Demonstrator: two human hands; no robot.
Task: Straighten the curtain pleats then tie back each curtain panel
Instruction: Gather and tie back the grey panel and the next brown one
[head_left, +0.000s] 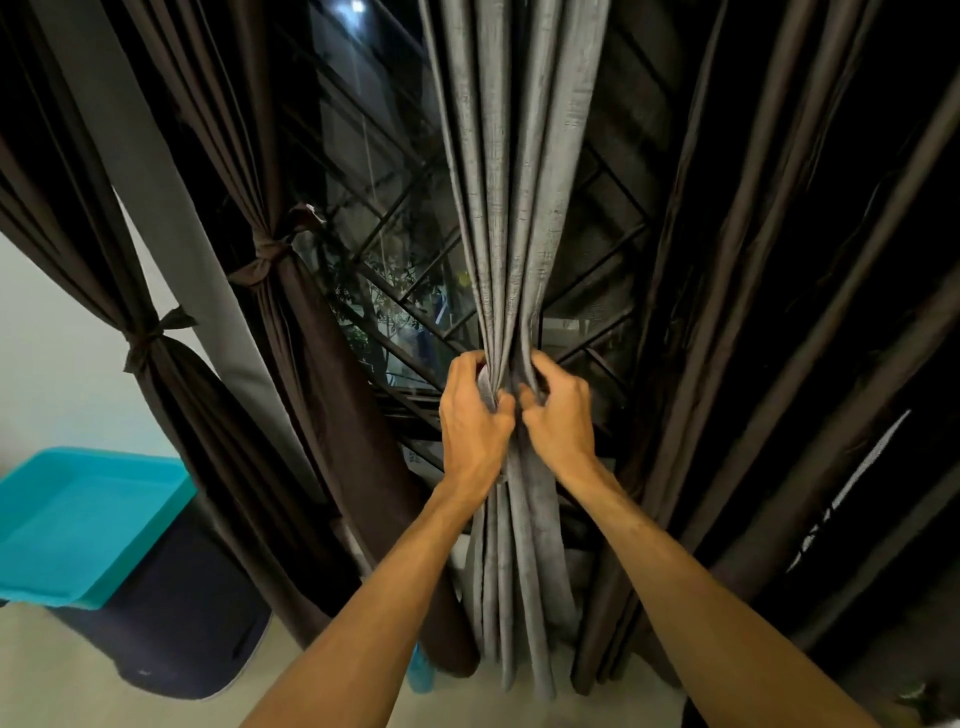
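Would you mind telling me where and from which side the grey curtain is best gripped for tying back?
Grip the grey curtain at its waist, where the pleats bunch into one bundle, from the front with a hand on each side, as the left hand and right hand do. Above and below, the folds fan out, probably too wide to close round.

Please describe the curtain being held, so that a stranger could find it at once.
Find the window grille. Before its middle hangs the grey curtain, bunched where the left hand and right hand grip it. Beside it hang brown curtains; it alone is grey.
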